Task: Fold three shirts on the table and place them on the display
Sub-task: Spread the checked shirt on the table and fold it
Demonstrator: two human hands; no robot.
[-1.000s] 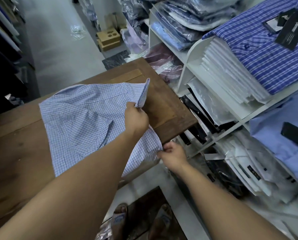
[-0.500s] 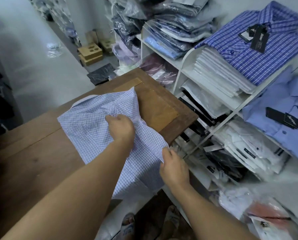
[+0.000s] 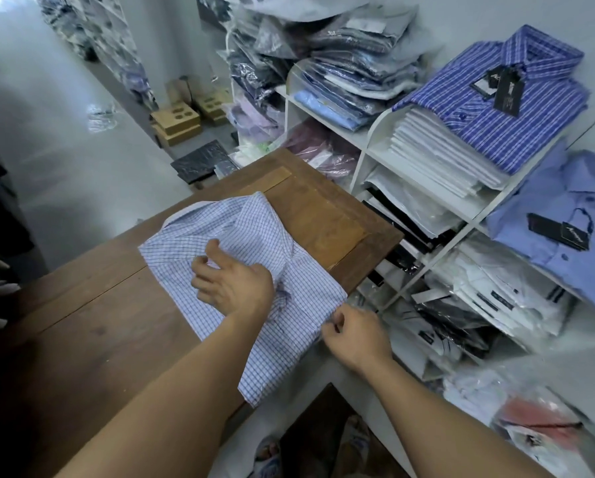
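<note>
Right now the light checked shirt (image 3: 254, 232) lies across the near corner of the wooden tabletop (image 3: 323, 215), its collar end pointing away from the person and its lower part hanging off the near edge. One side has been turned in over the body, leaving a diagonal ridge of cloth running up toward the collar.

The left hand (image 3: 235, 288) sits flat on the middle of the shirt with fingers spread and gripping nothing. It seems to be there as a weight, so the fold underneath does not slide while the other side is worked. The right hand (image 3: 356, 334) pinches the shirt's right edge between thumb and fingertips, just beyond the tabletop's corner. I take that as pulling the cloth taut before it is brought across.

To the right stand the white display shelves (image 3: 366, 151), close beside the tabletop. A blue striped shirt (image 3: 489, 122) lies folded on top of a stack there, with a plain blue shirt (image 3: 565, 270) below it, both tagged and collar-up. Bagged shirts (image 3: 351, 74) are heaped on the upper shelf behind. Those two folded ones look like the pattern to match.

By my reckoning the checked shirt is only partway folded, and it is nowhere near the shelves yet. The hanging tail could drag the whole thing off the edge if the left hand lifts too soon.
</note>
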